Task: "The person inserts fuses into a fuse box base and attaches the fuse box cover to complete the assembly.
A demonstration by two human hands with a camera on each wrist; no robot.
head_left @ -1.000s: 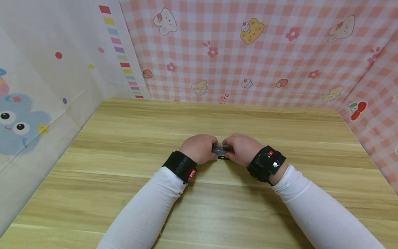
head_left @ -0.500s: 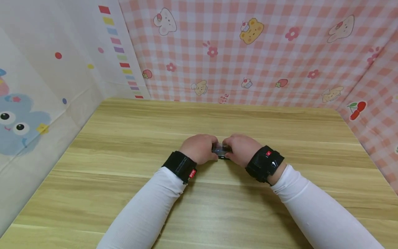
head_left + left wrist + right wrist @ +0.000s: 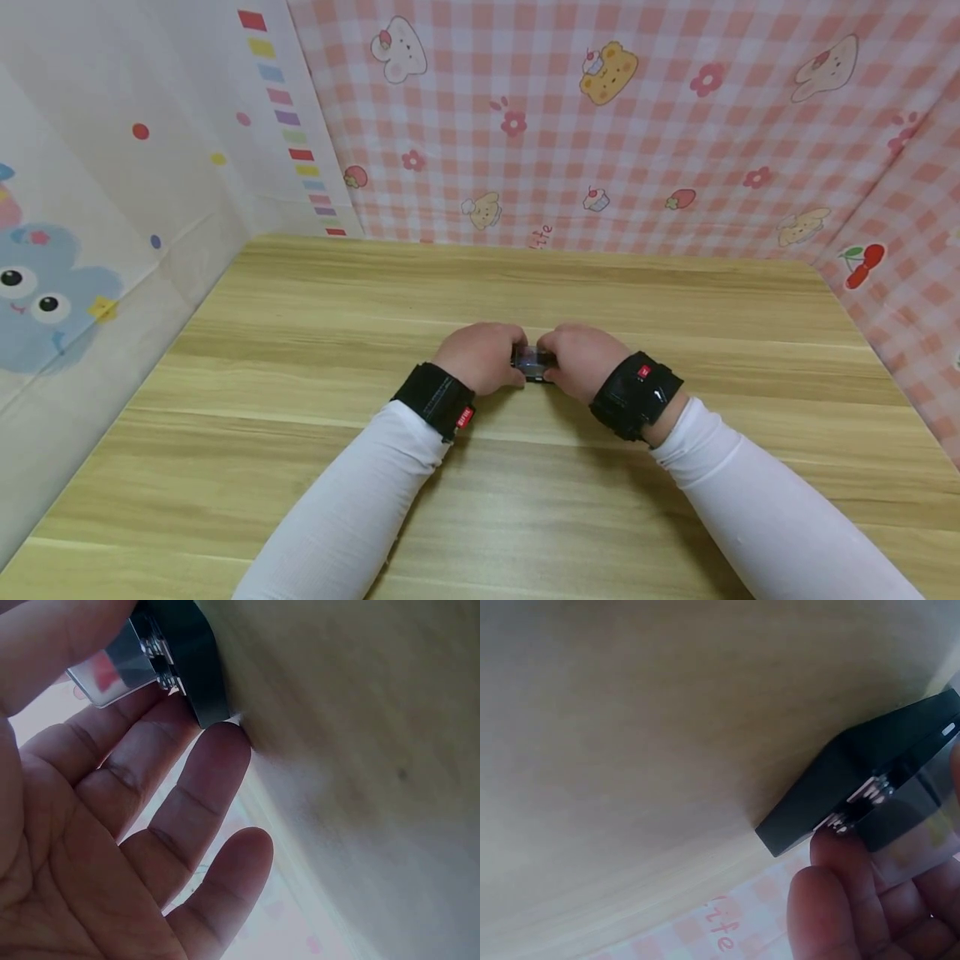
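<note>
A small black block (image 3: 533,363) with a clear plastic cover lies low over the middle of the table, between both hands. My left hand (image 3: 480,358) pinches its left end between thumb and fingers. In the left wrist view, the clear cover (image 3: 105,679) and small metal parts show beside the dark base (image 3: 202,667); two of the fingers stick out past it. From the other side my right hand (image 3: 588,360) grips the right end. The right wrist view shows the black base (image 3: 847,765) close to the wood, with fingertips at its metal parts and along the transparent cover (image 3: 911,851).
A light wood-grain table (image 3: 480,517) spreads around both arms. Behind it hangs a pink checked cloth (image 3: 540,158) with cartoon prints; a white printed cloth (image 3: 187,192) lines the left side. Each wrist wears a black band (image 3: 435,402).
My right hand and its wristband have shifted slightly left, toward the block. The left hand stays in nearly the same spot, and the block remains between the two hands.
</note>
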